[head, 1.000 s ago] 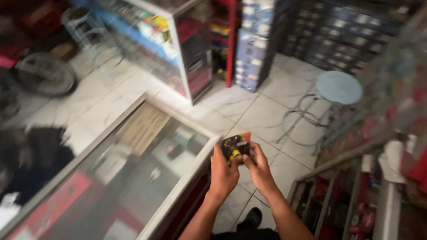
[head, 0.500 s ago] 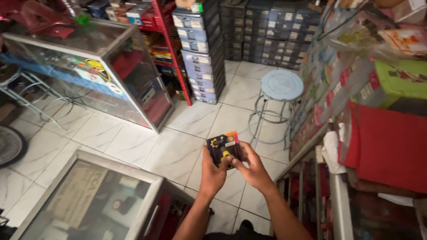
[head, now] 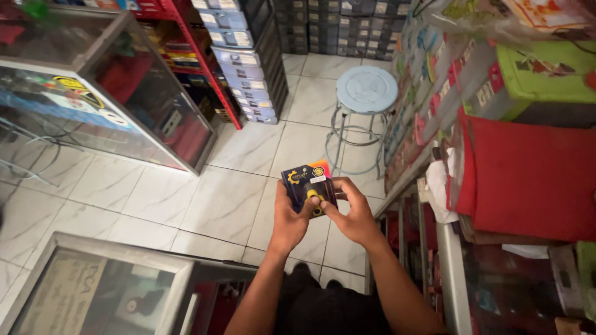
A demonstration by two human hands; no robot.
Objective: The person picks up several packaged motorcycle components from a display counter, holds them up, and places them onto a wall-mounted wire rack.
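1. Head view: I see my left hand (head: 290,218) and right hand (head: 355,214) both pinching a small dark packet (head: 308,186) between them, held over the tiled floor (head: 230,198).
2. Head view: only fingertips grip the packet, so I judge it could slip and drop to the floor, perhaps sliding under the glass case (head: 99,279) or the stool (head: 366,93).

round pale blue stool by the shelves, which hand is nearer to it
Right. The right hand holds the right edge of the small dark packaged item, below the round pale blue stool. The left hand grips the package's left side, farther from the stool.
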